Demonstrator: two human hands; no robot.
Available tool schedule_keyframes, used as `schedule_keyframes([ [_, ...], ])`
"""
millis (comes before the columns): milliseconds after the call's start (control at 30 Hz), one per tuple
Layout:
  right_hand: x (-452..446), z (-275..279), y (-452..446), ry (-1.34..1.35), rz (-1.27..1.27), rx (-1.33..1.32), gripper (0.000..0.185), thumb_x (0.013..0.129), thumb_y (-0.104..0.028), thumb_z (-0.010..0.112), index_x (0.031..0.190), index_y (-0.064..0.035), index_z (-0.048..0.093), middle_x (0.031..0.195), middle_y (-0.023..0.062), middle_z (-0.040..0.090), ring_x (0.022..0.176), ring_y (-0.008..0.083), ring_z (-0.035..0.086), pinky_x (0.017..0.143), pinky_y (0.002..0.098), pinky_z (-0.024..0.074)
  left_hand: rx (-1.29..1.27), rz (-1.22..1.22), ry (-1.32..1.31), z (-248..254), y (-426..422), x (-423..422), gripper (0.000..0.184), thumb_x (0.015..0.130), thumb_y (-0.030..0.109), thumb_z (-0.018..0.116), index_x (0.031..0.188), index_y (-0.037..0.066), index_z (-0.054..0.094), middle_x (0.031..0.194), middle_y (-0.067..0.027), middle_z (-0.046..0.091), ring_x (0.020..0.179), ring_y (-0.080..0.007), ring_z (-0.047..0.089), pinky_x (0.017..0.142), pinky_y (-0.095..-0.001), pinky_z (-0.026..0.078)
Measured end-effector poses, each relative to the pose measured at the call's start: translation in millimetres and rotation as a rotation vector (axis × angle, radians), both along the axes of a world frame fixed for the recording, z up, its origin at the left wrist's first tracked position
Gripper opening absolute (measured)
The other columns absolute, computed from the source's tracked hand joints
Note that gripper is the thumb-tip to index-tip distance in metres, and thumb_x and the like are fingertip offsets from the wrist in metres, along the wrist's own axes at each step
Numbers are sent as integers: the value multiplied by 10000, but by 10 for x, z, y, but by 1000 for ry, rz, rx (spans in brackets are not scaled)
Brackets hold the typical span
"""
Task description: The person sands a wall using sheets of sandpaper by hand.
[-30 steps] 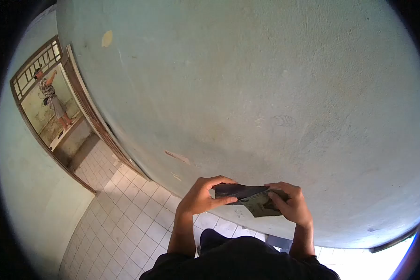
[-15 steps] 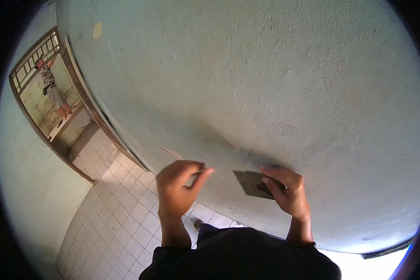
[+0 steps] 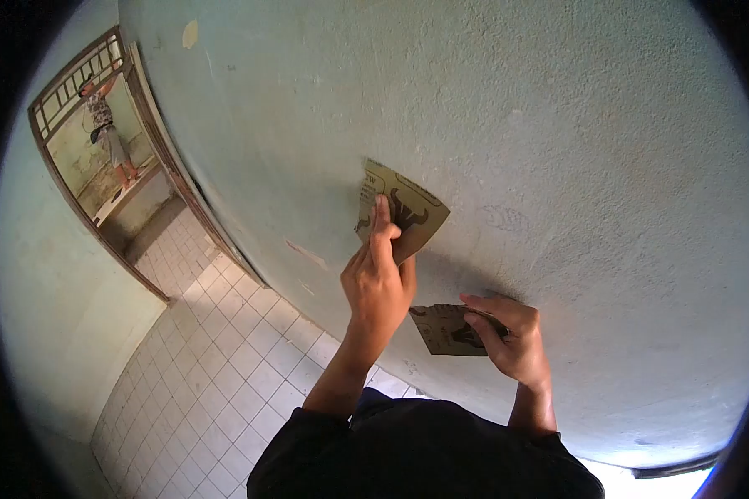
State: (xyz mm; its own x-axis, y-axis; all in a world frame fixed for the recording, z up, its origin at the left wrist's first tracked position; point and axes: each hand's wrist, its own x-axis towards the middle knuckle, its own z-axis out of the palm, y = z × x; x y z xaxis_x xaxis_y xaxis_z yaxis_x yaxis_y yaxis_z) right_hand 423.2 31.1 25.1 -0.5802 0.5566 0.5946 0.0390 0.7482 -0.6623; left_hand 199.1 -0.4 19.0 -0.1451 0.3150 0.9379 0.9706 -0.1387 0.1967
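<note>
My left hand (image 3: pixel 378 287) is up by the wall with its fingers over a brownish-green sheet of sandpaper (image 3: pixel 414 219). The sheet's printed back, with a dark horned-head mark, faces me, and its far edge is ragged. Lower and to the right, my right hand (image 3: pixel 518 345) pinches a second sheet of sandpaper (image 3: pixel 441 331) between thumb and fingers. That piece carries similar dark print and points left, close to the wall. Both pieces are partly covered by my fingers. The wall (image 3: pixel 591 166) is pale green and rough-textured.
Below lies a white tiled floor (image 3: pixel 216 374). At the left is a brown-framed doorway (image 3: pixel 137 108), through which a person (image 3: pixel 108 133) stands on a ledge with an arm raised to a wall. Scrapes (image 3: pixel 308 254) and a faint scribble (image 3: pixel 508 218) mark my wall.
My left hand has risen from low on the left to the wall, and a sheet of sandpaper now shows in it. My right hand stays nearly in place with its sheet.
</note>
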Motion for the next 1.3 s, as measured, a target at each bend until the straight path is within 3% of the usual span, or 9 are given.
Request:
schedule_keyframes([
  [67, 17, -12, 18, 10, 12, 6, 319, 885, 54, 721, 1192, -29, 743, 951, 172, 760, 824, 264, 739, 748, 350, 574, -24, 40, 9, -1, 16, 34, 637, 880, 3, 668, 1458, -82, 414, 1405, -364, 554, 1150, -418, 693, 861, -429, 623],
  [167, 44, -32, 28, 9, 19, 0, 320, 885, 55, 720, 1192, -31, 745, 964, 176, 762, 838, 265, 742, 760, 352, 577, -18, 77, -29, 23, 34, 116, 756, 873, 58, 668, 1534, -93, 333, 1371, -324, 592, 1064, -399, 734, 784, -407, 642],
  [367, 64, 18, 32, 7, 45, -47, 318, 882, 57, 724, 1188, -27, 745, 984, 184, 765, 870, 267, 754, 773, 355, 579, -14, 143, -105, 174, 79, 305, 746, 873, 125, 644, 1533, -87, 368, 1238, -221, 555, 936, -367, 748, 679, -384, 649],
  [500, 59, -23, 51, 72, 38, 42, 316, 882, 53, 728, 1188, -22, 739, 970, 175, 766, 834, 262, 753, 748, 351, 578, 14, 189, -49, 142, 138, 275, 679, 874, 116, 632, 1490, -86, 431, 1252, -237, 545, 993, -366, 738, 684, -388, 650],
  [767, 195, -49, 18, 182, -150, 353, 343, 845, 93, 744, 1169, -15, 718, 862, 150, 743, 702, 222, 729, 597, 313, 553, 140, -10, -158, 104, 290, 241, 674, 941, 55, 582, 1484, -186, 264, 1468, -474, 375, 1326, -603, 470, 1007, -582, 522],
  [967, 309, -144, 127, 217, -361, 668, 348, 828, 120, 728, 1159, 18, 698, 859, 138, 747, 688, 213, 722, 598, 310, 556, 84, 53, -127, 141, 396, 285, 652, 1089, 214, 488, 1552, -158, 218, 1548, -429, 313, 1459, -566, 304, 1154, -583, 379],
  [1100, 383, -361, 210, 377, -527, 841, 289, 906, 124, 649, 1193, 100, 629, 904, 222, 742, 720, 259, 716, 624, 321, 557, 196, -36, -89, -6, 609, 229, 604, 1102, 205, 426, 1562, -138, 238, 1586, -390, 292, 1487, -544, 270, 1206, -604, 280],
  [1233, 436, -535, 269, 490, -630, 846, 274, 950, 69, 622, 1222, 93, 596, 934, 274, 734, 755, 307, 740, 666, 364, 606, 225, -178, 26, -602, 655, 488, 554, 1078, 154, 397, 1535, -148, 316, 1600, -390, 263, 1504, -538, 242, 1219, -627, 242],
  [1300, 428, -559, 279, 505, -628, 849, 287, 958, 69, 609, 1240, 105, 573, 956, 286, 727, 764, 317, 737, 667, 368, 609, 132, -206, -37, -769, 555, 686, 602, 950, -40, 418, 1534, -148, 319, 1623, -358, 251, 1530, -506, 210, 1237, -637, 195],
])
